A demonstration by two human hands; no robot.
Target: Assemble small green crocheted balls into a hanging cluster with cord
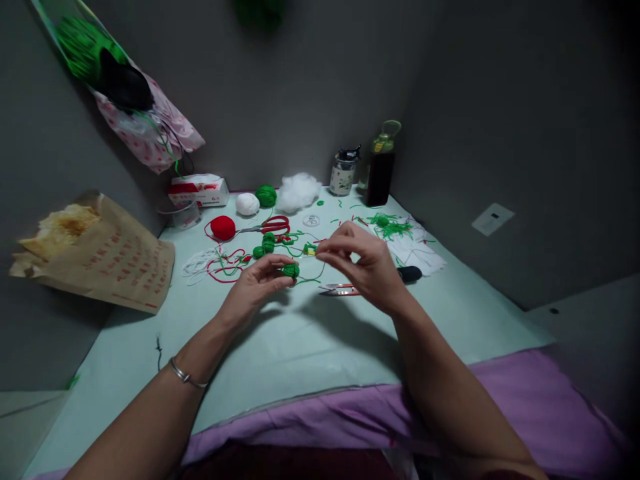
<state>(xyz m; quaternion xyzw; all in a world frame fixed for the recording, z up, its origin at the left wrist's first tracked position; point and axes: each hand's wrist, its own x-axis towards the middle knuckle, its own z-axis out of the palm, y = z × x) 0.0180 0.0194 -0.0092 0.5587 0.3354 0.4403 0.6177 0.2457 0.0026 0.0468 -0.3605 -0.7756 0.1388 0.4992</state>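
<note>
While partly behind the right grip, metal snips.

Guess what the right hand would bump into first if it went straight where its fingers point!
The right hand would probably bump the little green ball in the left hand. The yellow bit looks closer but seems lower, on the table. Depth is hard to tell.

The left hand holds a green crocheted piece.
</note>
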